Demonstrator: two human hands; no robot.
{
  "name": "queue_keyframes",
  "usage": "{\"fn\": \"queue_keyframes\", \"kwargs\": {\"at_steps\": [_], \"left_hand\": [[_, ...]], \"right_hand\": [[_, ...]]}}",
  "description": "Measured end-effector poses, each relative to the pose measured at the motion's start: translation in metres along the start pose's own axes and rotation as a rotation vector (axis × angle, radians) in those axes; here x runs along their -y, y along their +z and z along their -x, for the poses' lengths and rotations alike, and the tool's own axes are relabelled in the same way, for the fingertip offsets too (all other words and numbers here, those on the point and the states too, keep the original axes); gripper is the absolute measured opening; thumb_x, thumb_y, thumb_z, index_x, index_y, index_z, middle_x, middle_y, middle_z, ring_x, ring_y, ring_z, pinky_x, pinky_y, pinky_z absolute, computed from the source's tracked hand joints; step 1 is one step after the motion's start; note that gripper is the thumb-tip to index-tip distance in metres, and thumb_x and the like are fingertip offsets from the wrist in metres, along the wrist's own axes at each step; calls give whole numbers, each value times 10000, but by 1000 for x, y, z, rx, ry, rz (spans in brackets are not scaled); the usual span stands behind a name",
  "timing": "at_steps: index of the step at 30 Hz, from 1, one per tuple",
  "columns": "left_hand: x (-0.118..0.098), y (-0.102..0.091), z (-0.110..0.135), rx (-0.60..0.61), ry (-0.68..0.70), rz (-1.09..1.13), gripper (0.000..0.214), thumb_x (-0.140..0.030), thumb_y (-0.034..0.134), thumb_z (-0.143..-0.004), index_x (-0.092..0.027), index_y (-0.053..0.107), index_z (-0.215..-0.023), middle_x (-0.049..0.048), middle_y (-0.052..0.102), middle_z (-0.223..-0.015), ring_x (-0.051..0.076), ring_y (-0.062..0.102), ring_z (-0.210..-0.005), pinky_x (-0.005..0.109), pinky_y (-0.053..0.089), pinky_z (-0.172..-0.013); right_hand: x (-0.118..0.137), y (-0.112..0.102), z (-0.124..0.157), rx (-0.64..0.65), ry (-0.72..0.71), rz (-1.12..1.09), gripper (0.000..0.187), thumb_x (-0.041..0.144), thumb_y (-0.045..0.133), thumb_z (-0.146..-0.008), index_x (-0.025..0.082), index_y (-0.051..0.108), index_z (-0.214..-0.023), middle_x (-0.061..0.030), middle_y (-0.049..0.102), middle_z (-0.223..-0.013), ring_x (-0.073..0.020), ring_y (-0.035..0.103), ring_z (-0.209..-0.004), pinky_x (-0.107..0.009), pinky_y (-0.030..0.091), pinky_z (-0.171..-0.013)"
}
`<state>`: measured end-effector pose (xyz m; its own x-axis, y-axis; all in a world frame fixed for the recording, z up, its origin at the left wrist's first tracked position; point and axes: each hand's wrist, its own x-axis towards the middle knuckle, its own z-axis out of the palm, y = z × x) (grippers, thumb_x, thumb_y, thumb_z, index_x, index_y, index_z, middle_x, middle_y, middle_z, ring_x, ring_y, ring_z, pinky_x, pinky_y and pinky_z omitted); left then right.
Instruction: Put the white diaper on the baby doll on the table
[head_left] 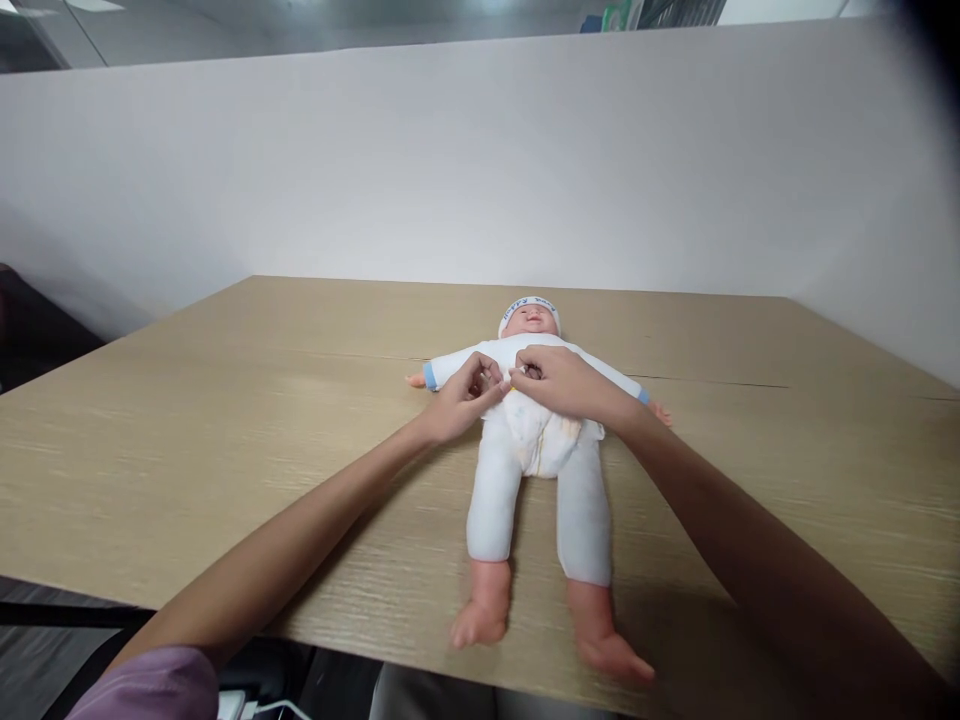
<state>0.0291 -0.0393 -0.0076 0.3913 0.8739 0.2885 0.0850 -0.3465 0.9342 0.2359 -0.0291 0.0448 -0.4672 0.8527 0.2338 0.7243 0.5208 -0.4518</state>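
Note:
A baby doll (pixel 536 470) lies on its back on the wooden table (pixel 225 440), head away from me, feet at the near edge. It wears a white top, white leggings, a diaper and a white cap. My left hand (pixel 463 395) and my right hand (pixel 559 383) meet over the doll's chest. Both hands have their fingers pinched on the front of the white top (pixel 592 368). The doll's arms spread out to either side under my wrists.
A plain white partition (pixel 480 160) stands along the table's far edge. A seam line runs across the tabletop behind the doll. White cables (pixel 255 708) lie on the floor under the near edge at lower left.

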Motion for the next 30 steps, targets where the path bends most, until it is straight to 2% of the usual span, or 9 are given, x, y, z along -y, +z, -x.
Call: {"fn": "queue_keyframes", "kwargs": {"at_steps": [7, 10, 12, 14, 16, 18, 20, 25, 30], "left_hand": [[10, 1, 1, -62, -10, -21, 370, -498, 751, -916, -201, 535, -964, -18, 510, -851, 120, 441, -734, 267, 346, -670], [-7, 3, 8, -187, 13, -165, 323, -449, 742, -928, -204, 532, -928, -24, 531, -827, 119, 450, -711, 271, 363, -673], [-24, 6, 21, -224, 101, -277, 274, -415, 707, -959, -202, 542, -904, -14, 569, -849, 126, 466, -728, 280, 389, -705], [-42, 10, 39, -121, 198, -366, 205, -378, 629, -1014, -200, 584, -925, 6, 619, -900, 142, 505, -789, 292, 414, -756], [-55, 14, 59, 91, 244, -445, 196, -346, 543, -1059, -202, 626, -957, 22, 652, -924, 167, 545, -869, 309, 427, -813], [-59, 17, 74, 275, 220, -507, 221, -332, 499, -1076, -211, 652, -973, 30, 674, -935, 194, 564, -950, 329, 431, -876], [-56, 19, 82, 319, 149, -535, 220, -351, 511, -1069, -217, 649, -962, 34, 686, -948, 211, 566, -988, 342, 430, -906], [-39, 24, 73, 148, -1, -531, 266, -432, 655, -978, -213, 528, -895, 9, 648, -878, 185, 571, -821, 320, 421, -766], [-33, 37, 62, 76, -25, -699, 387, -512, 715, -928, -212, 497, -815, 8, 598, -771, 195, 528, -755, 323, 368, -721]], "right_hand": [[-8, -3, -3, -77, 32, -106, 234, 190, 586, -826, 240, 373, -743, 60, 445, -686, -137, 394, -643, -310, 265, -607], [7, -9, 12, -211, -17, -97, 201, 99, 542, -810, 237, 403, -766, 41, 499, -728, -145, 440, -671, -304, 298, -632], [24, -12, 36, -258, -75, -105, 205, 84, 544, -828, 236, 413, -786, 34, 510, -751, -148, 466, -684, -297, 326, -640], [39, -12, 69, -220, -141, -138, 182, 124, 593, -870, 236, 454, -836, 30, 541, -782, -149, 509, -697, -288, 374, -653], [47, -8, 104, -83, -166, -209, 143, 170, 639, -905, 236, 512, -898, 22, 611, -837, -150, 577, -727, -282, 435, -682], [43, 0, 131, 36, -135, -221, 129, 190, 664, -916, 241, 564, -977, 7, 669, -907, -159, 624, -757, -291, 477, -711], [29, 7, 144, 70, -70, -216, 123, 192, 663, -925, 248, 603, -1017, -7, 702, -935, -169, 652, -769, -301, 502, -720], [-1, 16, 132, 24, 57, -128, 103, 297, 580, -1017, 237, 663, -1024, 0, 702, -786, -183, 646, -702, -319, 474, -677], [6, 26, 124, -12, 35, 92, 138, 269, 564, -1023, 205, 619, -914, -38, 672, -828, -209, 611, -735, -346, 430, -673]]}}
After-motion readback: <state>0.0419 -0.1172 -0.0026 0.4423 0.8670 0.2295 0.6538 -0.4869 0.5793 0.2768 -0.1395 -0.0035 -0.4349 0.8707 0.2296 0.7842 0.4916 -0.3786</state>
